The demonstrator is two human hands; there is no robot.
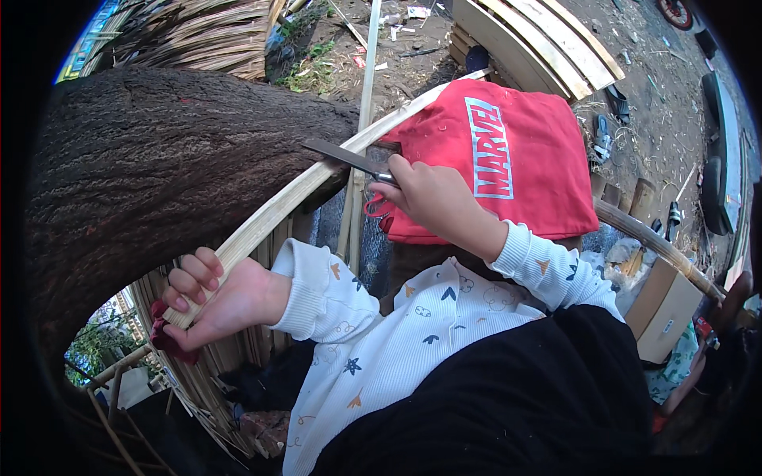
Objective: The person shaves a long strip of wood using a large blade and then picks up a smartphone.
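My left hand [230, 301] is closed round the near end of a long, pale wooden strip [274, 213], which looks like split bamboo. A dark red cloth [176, 345] is bunched between that hand and the strip. The strip slants up and away to the right, its far part passing over the edge of a red cloth bag [548, 151]. In my right hand [432, 194] is a knife [343, 154], gripped by its handle. Its flat grey blade lies across the strip, pointing left. Whether the edge bites into the wood cannot be seen.
A thick tree trunk [190, 151] fills the left side. Stacked planks [540, 47] lie at the far right, with sandals [602, 136] on the dirt near them. A cardboard box [660, 309] stands to the right. Another pale pole [367, 79] runs behind the strip.
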